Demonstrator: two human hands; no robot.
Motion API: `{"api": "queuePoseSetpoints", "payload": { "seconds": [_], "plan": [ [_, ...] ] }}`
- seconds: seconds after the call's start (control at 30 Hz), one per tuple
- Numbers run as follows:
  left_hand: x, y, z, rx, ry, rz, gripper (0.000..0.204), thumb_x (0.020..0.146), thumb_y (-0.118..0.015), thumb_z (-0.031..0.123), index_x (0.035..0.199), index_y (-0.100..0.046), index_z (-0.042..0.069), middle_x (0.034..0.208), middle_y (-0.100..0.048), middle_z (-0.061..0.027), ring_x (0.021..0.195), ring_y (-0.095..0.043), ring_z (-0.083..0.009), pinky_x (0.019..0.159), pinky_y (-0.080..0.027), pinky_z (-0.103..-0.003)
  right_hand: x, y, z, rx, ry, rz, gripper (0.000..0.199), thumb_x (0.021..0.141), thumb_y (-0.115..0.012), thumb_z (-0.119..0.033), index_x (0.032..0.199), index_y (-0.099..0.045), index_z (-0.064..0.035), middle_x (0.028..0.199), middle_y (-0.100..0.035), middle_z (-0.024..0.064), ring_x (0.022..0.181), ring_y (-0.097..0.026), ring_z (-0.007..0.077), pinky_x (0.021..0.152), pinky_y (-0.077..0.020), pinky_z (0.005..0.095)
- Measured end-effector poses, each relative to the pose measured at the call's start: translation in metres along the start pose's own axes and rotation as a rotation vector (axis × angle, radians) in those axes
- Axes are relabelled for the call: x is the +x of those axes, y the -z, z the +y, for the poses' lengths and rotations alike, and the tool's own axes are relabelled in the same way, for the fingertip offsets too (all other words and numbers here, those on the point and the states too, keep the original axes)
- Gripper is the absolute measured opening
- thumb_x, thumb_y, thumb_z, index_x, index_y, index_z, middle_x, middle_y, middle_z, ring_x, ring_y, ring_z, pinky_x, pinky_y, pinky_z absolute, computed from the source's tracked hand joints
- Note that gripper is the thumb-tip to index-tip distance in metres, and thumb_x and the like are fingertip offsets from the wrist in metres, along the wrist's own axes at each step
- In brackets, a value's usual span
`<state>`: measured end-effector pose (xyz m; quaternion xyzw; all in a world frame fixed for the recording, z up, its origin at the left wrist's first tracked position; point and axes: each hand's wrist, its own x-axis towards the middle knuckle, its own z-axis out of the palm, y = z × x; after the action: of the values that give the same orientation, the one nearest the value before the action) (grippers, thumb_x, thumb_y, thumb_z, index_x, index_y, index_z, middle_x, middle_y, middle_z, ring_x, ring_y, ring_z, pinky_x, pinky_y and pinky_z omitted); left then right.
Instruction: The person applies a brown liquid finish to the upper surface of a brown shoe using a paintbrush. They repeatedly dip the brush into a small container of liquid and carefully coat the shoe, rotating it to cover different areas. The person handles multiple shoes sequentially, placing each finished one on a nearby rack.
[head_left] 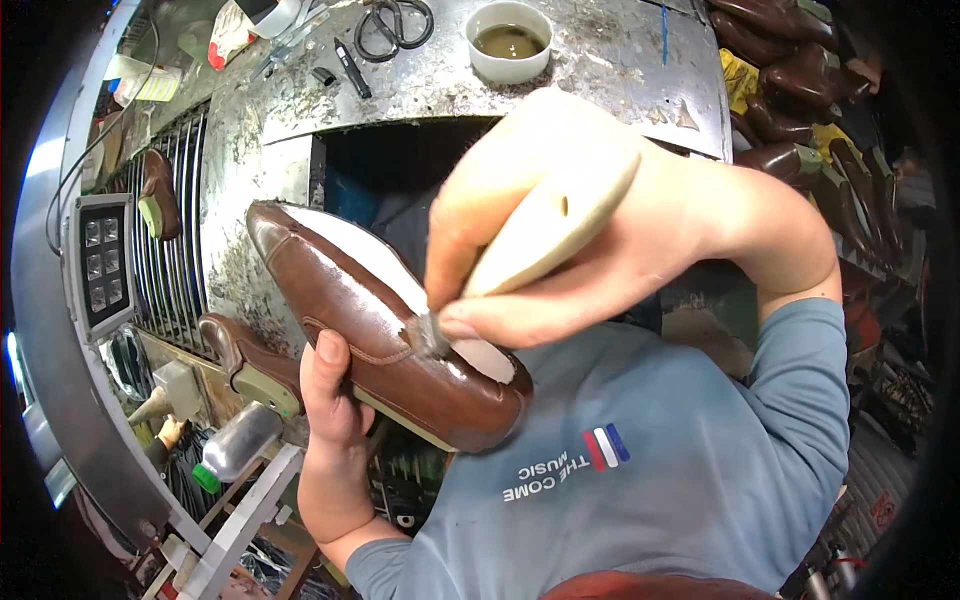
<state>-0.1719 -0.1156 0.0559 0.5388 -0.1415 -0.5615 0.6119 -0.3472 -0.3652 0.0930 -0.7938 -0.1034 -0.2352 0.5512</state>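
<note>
- We see a brown shoe (395, 365) held up between the bench and the blue shirt (650, 450); whether it touches the shirt, we cannot tell.
- White areas show along its right side, and a narrow green edge along its near left side.
- The left hand (335, 395) grips the shoe from the left, thumb laid over the leather; its other fingers are mostly hidden from us.
- The right hand (665, 235) is closed around the pale handle of a brush (560, 220), whose bristles (430, 336) meet the shoe's upper surface.
- Left of the shoe, we find a second shoe (262, 348) with a green part, and farther left a third shoe (157, 180) against metal bars (190, 260).
- On the far part of the metal bench (630, 75), we see a white bowl (508, 72) of brownish liquid, with black scissors (395, 42) and a black marker (352, 72) to its left.
- At far right, we see a pile of brown shoes (800, 85).
- At near left lies a clear bottle (243, 440) with a green cap.
</note>
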Motion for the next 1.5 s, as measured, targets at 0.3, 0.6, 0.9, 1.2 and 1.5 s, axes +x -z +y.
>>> {"api": "queuePoseSetpoints", "payload": {
  "seconds": [0.3, 0.6, 0.9, 1.2, 1.5],
  "plan": [
    [0.006, 0.016, -0.022, -0.395, 0.057, -0.016, 0.063, 0.106, -0.045, 0.046, 0.151, -0.039, 0.003, 0.146, -0.053, -0.0171, 0.130, -0.056, -0.0322, 0.110, -0.046, -0.049, -0.009, 0.006, -0.017, 0.096, 0.091, -0.070, 0.007, 0.081, -0.078, -0.008, 0.082, -0.073, -0.0027, 0.070, -0.068, 0.0089, 0.059, -0.067, 0.0250, 0.052, -0.0548, 0.0333],
    [0.028, -0.035, -0.059, -0.874, 0.264, -0.153, 0.071, 0.102, -0.044, 0.053, 0.153, -0.037, 0.004, 0.136, -0.056, -0.0163, 0.120, -0.056, -0.0329, 0.101, -0.045, -0.043, 0.011, -0.002, -0.013, 0.177, 0.279, 0.060, 0.006, 0.081, -0.077, -0.008, 0.082, -0.074, -0.0027, 0.073, -0.068, 0.0108, 0.063, -0.068, 0.0283, 0.055, -0.0560, 0.0347],
    [0.042, -0.040, -0.142, -1.381, 0.514, -0.675, 0.064, 0.104, -0.043, 0.043, 0.152, -0.036, 0.001, 0.113, -0.061, -0.0201, 0.091, -0.062, -0.0308, 0.075, -0.051, -0.038, 0.027, 0.002, -0.004, 0.128, 0.288, -0.102, 0.009, 0.081, -0.076, -0.011, 0.081, -0.073, -0.0020, 0.071, -0.068, 0.0094, 0.062, -0.068, 0.0261, 0.056, -0.0547, 0.0340],
    [0.041, -0.036, -0.181, -1.567, 0.720, -0.957, 0.057, 0.106, -0.043, 0.033, 0.151, -0.036, -0.002, 0.089, -0.067, -0.0238, 0.062, -0.068, -0.0286, 0.050, -0.057, -0.033, 0.038, -0.010, 0.012, 0.235, 0.112, -0.225, 0.014, 0.080, -0.075, -0.014, 0.080, -0.073, -0.0007, 0.069, -0.069, 0.0071, 0.062, -0.068, 0.0225, 0.057, -0.0531, 0.0332],
    [0.048, -0.051, -0.171, -1.487, 0.653, -1.067, 0.062, 0.104, -0.050, 0.033, 0.154, -0.032, 0.000, 0.088, -0.071, -0.0209, 0.058, -0.070, -0.0260, 0.046, -0.055, -0.034, 0.040, 0.020, 0.001, 0.205, -0.097, -0.320, 0.017, 0.080, -0.076, -0.016, 0.081, -0.073, 0.0005, 0.071, -0.070, 0.0078, 0.064, -0.068, 0.0209, 0.058, -0.0529, 0.0326]
  ]
}}
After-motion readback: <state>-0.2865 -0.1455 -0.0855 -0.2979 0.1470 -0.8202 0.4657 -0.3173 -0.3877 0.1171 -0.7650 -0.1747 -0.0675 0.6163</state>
